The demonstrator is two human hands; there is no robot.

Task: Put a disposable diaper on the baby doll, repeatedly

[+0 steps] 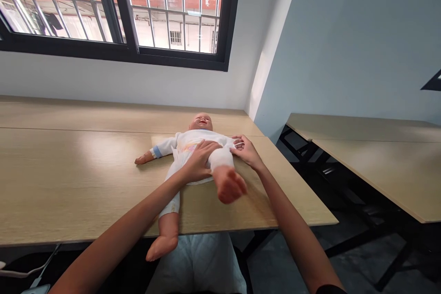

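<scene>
A baby doll (201,121) in white clothes lies on its back on the wooden table, head toward the window. Its leg on the right is raised, with the bare foot (230,186) pointing at me and slightly blurred. My left hand (201,161) is wrapped round the upper part of that leg, over the white trouser fabric. Beside it, my right hand (245,150) has its fingers curled and pinches white cloth at the doll's right-hand side in view. The doll's hand on that side is hidden. Its other leg (168,229) stretches past the table's front edge.
The light wooden table (86,179) ends in a front edge just before my lap. A second table (379,156) stands to the right beyond a gap. Behind is a barred window (175,14). A white cable (27,273) hangs at lower left.
</scene>
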